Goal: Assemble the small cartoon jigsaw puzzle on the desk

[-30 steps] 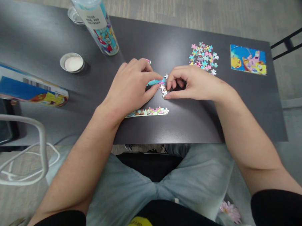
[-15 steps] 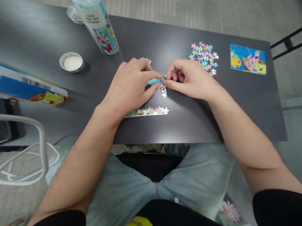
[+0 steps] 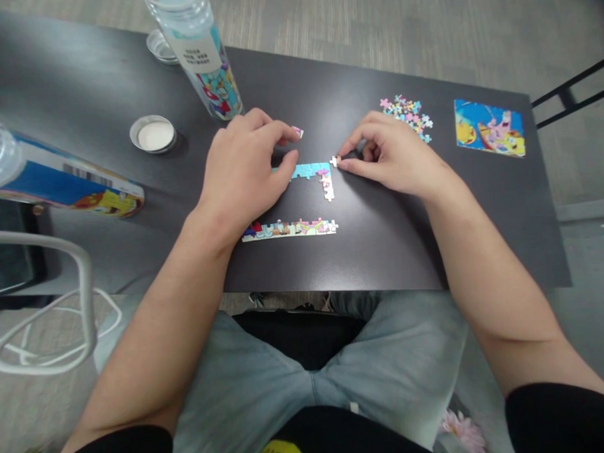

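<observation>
Right hand pinches a loose piece just beside the puzzle corner. Left hand over the blue strip, thumb and forefinger apart (contact unclear).

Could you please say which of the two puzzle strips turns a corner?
The far strip, partly hidden by the left hand: its right end bends into an L, while the near strip runs straight.

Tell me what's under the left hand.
The blue puzzle strip passes partly beneath the left hand; its left end and anything else there are covered.
</observation>
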